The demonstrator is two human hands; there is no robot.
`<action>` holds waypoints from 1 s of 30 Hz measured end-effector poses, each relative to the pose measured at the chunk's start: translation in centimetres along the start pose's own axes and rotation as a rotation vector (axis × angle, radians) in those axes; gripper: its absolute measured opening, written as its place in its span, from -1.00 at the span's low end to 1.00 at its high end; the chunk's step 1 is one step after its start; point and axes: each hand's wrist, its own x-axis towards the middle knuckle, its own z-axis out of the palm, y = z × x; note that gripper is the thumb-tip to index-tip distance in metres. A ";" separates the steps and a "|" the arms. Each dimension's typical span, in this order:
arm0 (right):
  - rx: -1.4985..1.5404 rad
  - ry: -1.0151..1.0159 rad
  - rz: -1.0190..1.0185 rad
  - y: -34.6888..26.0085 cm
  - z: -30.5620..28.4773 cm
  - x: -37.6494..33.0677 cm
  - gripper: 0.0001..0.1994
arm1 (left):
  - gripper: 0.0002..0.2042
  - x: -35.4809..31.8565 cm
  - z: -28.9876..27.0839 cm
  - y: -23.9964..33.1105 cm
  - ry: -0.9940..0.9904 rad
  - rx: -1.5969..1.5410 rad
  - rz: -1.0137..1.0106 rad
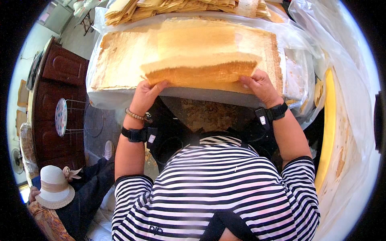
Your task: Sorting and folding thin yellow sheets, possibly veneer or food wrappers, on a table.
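Observation:
A thin tan sheet with a ragged, fibrous darker edge stretches between my two hands at the near side of the table. What it is made of I cannot tell. My left hand pinches its left near corner, thumb on top. At the right near corner my right hand grips the same sheet between thumb and fingers. Under and behind it lies a broad layer of pale yellow sheets, with a browner, rough right edge.
A pile of folded tan sheets lies at the back. Clear plastic film drapes the table's right side, beside a long yellow strip. On the left are a dark wooden cabinet, a round stool and a person in a white hat.

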 end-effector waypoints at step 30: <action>-0.850 -0.145 -0.409 -2.9 3.6 4.4 -0.40 | -0.44 3.0 5.5 4.3 0.052 0.950 0.466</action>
